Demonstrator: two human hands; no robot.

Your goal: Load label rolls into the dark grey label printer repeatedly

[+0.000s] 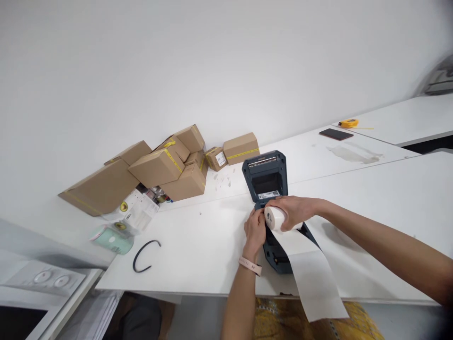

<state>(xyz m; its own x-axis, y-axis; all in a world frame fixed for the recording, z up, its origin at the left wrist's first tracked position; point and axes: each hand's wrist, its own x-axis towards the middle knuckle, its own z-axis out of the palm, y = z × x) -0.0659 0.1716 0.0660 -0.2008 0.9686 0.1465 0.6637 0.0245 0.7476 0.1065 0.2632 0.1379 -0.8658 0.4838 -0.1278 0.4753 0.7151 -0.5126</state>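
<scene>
A dark blue-grey label printer (pixel 279 260) sits on the white table with its lid (pixel 266 177) raised. My right hand (pixel 296 210) is closed around a white label roll (pixel 273 218), which is tilted at the printer's open bay. From the roll a blank label strip (pixel 316 278) runs down over the printer's front and hangs past the table edge. My left hand (pixel 255 232), with a pink band at the wrist, grips the printer's left side beside the roll's end. Its fingertips are partly hidden there.
Cardboard boxes (pixel 155 167) are piled at the back left, with smaller ones (pixel 241 147) by the wall. A black headband (pixel 136 260) and a mint-green container (pixel 112 240) lie left. Toward the back right are a phone (pixel 336 134) and a yellow tape measure (pixel 348 123).
</scene>
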